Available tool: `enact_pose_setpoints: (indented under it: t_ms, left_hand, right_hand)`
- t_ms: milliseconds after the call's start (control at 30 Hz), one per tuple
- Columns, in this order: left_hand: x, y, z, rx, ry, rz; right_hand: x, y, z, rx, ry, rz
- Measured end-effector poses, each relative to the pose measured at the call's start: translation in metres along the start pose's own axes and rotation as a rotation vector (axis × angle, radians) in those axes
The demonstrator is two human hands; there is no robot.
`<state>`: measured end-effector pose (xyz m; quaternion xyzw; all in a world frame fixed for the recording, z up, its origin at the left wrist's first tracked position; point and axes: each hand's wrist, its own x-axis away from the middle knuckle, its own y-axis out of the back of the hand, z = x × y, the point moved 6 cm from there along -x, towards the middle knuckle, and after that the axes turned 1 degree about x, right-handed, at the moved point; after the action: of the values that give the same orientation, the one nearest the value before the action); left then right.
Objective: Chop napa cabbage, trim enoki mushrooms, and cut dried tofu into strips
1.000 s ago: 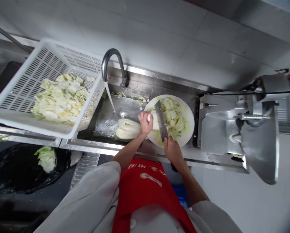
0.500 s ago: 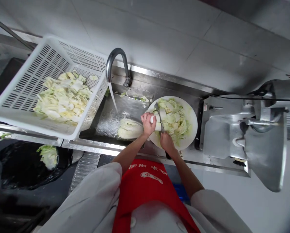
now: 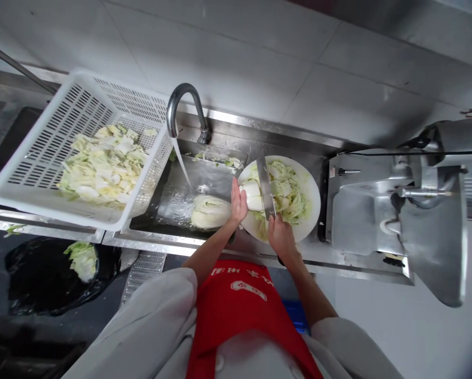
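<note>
Firstly, left hand [image 3: 238, 205]: fingers straight, gripping nothing, palm seemingly against napa cabbage stub [image 3: 252, 196]; stub: on white chopping board [image 3: 314, 199], right of that nearer hand, axis running roughly left-right; cleaver [image 3: 265, 185]: blade crosswise at stub's right end; right hand [image 3: 282, 238]: closed on cleaver.

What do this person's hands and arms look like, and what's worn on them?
The left hand and right hand are bare, with no gloves, and no watch shows on either wrist. The forearms are uncovered too. Loose, pale sleeves end near the elbows. The red apron in front carries white markings.
</note>
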<state>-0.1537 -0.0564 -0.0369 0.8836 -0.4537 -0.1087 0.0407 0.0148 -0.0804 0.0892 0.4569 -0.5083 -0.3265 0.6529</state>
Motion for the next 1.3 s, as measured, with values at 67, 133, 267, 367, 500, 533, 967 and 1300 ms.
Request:
enact_pose_setpoints:
  t_ms: [67,133,267,367,500,533,967,1300]
  left_hand:
    - [0.0,0.001,-0.004,0.02,0.01,0.002]
    - [0.001,0.002,-0.007,0.04,0.026,0.004]
    - [0.004,0.003,-0.009,0.075,0.035,-0.003]
    - [0.005,0.004,-0.007,0.106,0.015,-0.014]
    - [0.001,0.006,0.0,0.145,0.028,-0.044]
    - [0.0,0.006,0.001,0.149,0.027,-0.051]
    - [-0.002,0.0,0.003,0.117,-0.036,-0.055]
    - [-0.011,0.0,0.011,0.097,0.026,-0.02]
  right_hand:
    - [0.014,0.007,0.008,0.001,0.023,-0.009]
    - [0.021,0.008,0.017,-0.005,0.042,0.013]
    - [0.027,0.006,0.024,0.002,0.019,0.055]
    - [0.03,0.005,0.025,0.014,0.017,0.08]
    - [0.016,0.001,0.033,0.025,0.01,0.102]
    - [0.007,0.0,0.037,0.019,0.019,0.098]
    - [-0.005,-0.027,0.02,0.009,0.056,0.143]
    - [-0.065,-0.05,0.04,-0.054,0.105,0.072]
